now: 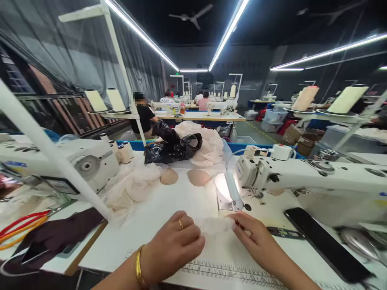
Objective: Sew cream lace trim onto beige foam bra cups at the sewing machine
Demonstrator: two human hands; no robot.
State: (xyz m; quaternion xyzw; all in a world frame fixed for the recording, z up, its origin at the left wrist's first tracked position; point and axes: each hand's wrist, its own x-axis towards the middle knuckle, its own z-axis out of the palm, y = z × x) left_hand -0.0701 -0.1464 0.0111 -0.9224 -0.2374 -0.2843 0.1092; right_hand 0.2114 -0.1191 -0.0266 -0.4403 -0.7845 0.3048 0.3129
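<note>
Sheer white fabric (216, 229) spans the gap between both hands, above the tabletop (181, 201) near its front edge, just behind a ruler scale (229, 272). The left hand (173, 251) has its fingers curled in on one end; the right hand (255, 239) pinches the other between thumb and fingertips. A phone (326, 241) lies toward the right front corner, beside a sewing machine (287, 175). Two beige pads (198, 177) sit toward the far edge, and pale cloth (136, 187) heaps by the far left corner.
</note>
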